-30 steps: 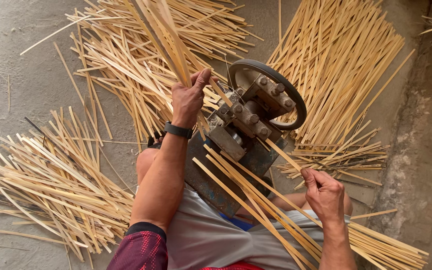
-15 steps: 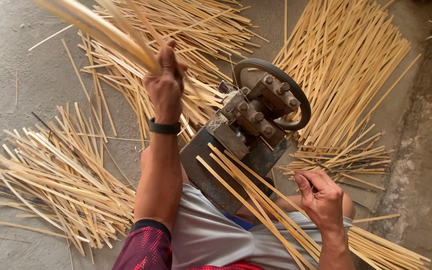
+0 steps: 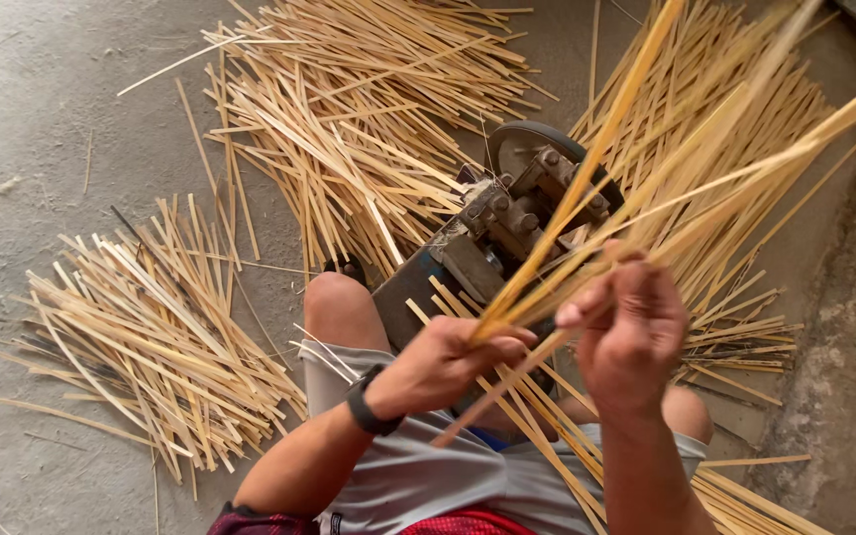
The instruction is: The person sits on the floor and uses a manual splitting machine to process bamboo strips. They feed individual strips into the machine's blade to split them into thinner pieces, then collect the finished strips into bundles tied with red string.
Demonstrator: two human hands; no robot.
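Both hands meet in the lower middle of the frame. Left hand [image 3: 453,362] is curled tight around a bunch of thin bamboo strips [image 3: 636,198], low on the bunch. Right hand [image 3: 631,332] is just beside it with bent fingers on the same bunch. The strips fan up toward the upper right, blurry at the ends. A black wristband [image 3: 367,404] sits on the left wrist. Behind the hands stands a small metal machine [image 3: 487,243] with a wheel. Loose strips lie in a pile [image 3: 151,337] at the left and a bigger heap [image 3: 359,129] at the top, on the grey floor [image 3: 42,119].
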